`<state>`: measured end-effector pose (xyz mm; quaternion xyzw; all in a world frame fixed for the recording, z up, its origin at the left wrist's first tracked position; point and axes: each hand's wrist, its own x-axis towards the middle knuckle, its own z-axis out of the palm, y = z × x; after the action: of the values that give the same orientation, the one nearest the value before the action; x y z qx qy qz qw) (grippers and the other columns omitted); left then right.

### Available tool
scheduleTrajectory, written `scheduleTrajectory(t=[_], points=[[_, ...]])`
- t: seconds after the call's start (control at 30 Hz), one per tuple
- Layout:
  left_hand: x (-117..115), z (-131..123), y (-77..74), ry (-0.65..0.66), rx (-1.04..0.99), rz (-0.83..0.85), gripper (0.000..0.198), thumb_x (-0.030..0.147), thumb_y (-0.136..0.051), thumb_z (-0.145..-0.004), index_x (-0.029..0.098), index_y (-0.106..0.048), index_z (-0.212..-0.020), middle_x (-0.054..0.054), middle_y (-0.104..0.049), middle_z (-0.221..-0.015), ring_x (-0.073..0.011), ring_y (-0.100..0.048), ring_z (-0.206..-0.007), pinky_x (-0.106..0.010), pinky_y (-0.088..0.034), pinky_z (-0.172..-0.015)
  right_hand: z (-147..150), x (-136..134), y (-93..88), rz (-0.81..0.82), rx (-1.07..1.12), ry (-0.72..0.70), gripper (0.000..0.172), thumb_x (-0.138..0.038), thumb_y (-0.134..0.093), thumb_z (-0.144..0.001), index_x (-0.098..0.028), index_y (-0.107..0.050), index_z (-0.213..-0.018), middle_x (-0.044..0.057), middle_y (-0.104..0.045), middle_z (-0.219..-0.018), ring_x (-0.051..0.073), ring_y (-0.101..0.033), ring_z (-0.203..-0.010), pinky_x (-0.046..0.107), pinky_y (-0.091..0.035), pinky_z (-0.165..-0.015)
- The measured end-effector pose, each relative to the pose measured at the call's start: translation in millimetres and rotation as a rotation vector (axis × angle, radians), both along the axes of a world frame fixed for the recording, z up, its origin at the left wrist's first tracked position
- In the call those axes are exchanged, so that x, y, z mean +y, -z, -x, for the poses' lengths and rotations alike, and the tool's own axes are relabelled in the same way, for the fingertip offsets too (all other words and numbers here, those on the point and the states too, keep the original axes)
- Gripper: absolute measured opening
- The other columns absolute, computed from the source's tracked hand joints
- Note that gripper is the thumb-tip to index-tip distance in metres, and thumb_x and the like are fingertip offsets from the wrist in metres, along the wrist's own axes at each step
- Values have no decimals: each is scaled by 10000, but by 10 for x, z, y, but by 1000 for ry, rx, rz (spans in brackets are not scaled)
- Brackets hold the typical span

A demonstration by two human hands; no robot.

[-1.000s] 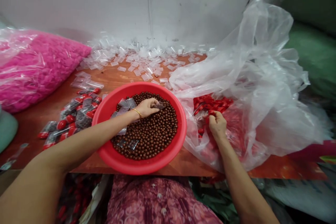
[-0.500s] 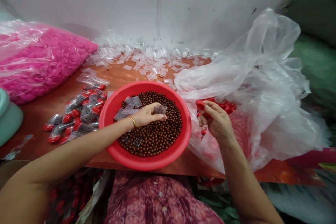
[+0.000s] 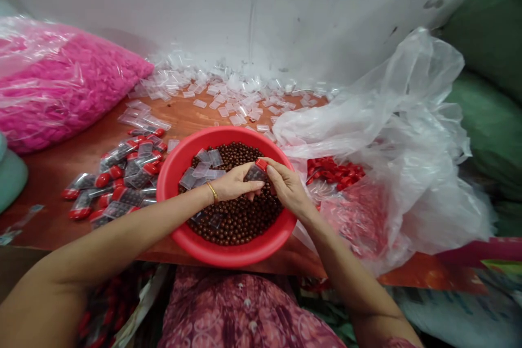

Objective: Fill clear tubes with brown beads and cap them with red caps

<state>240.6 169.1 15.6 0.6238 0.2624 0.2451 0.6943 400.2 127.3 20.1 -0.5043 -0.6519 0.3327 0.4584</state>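
Observation:
My left hand is closed on a small clear plastic container filled with dark brown balls. On the container's right end sits a red cap, pinched by the fingers of my right hand. Both hands meet above a red basin holding a mass of brown balls. Several clear empty containers lie on the balls at the basin's left side. Whether the cap is fully seated I cannot tell.
Filled red-capped containers are heaped left of the basin. Loose clear containers lie along the wall. A plastic bag with red caps is at right, a bag of pink pieces at far left, beside a pale green vessel.
My right hand has moved left from the bag of red caps, bringing a red cap to the filled container in my left hand. The view has shifted slightly.

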Motion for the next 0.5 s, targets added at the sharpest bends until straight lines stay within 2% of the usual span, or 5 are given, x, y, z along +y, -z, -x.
scheduleTrajectory(t=[0.1, 0.2, 0.27, 0.37, 0.5], points=[[-32, -10, -11, -83, 90, -183, 312, 299, -611, -736, 134, -508, -980, 50, -530, -662, -56, -459, -514, -193, -398, -507, 29, -45, -16, -108, -125, 7, 371, -366, -408, -900, -211, -635, -1148, 57, -692, -1029, 196, -617, -1036, 371, -486, -932], [-58, -8, -56, -166, 208, -395, 223, 267, -595, -714, 130, -559, -886, 19, -577, -735, -94, -497, -655, -220, -419, -618, 10, -94, -31, -184, -302, 0, 384, -318, -393, -908, -207, -592, -1217, 67, -665, -1135, 192, -630, -1025, 366, -489, -938], [-68, -2, -85, -202, 312, -485, 165, 262, -588, -693, 135, -564, -796, 25, -569, -706, -99, -478, -646, -222, -392, -603, -12, -121, -24, -236, -430, -16, 404, -298, -383, -909, -191, -564, -1254, 85, -689, -1063, 191, -660, -925, 345, -527, -856], [-80, 6, -93, -189, 389, -510, 123, 261, -578, -667, 146, -535, -677, 45, -517, -616, -88, -428, -582, -209, -339, -541, -43, -153, 3, -270, -567, -63, 433, -311, -374, -906, -146, -557, -1262, 113, -709, -890, 196, -663, -755, 320, -545, -702], [-112, -21, -69, -135, 376, -484, 120, 267, -568, -658, 153, -531, -656, 51, -507, -595, -84, -430, -571, -195, -338, -531, -97, -154, -12, -227, -452, -105, 433, -385, -352, -916, -155, -657, -1118, 82, -694, -768, 166, -620, -612, 289, -506, -585]])
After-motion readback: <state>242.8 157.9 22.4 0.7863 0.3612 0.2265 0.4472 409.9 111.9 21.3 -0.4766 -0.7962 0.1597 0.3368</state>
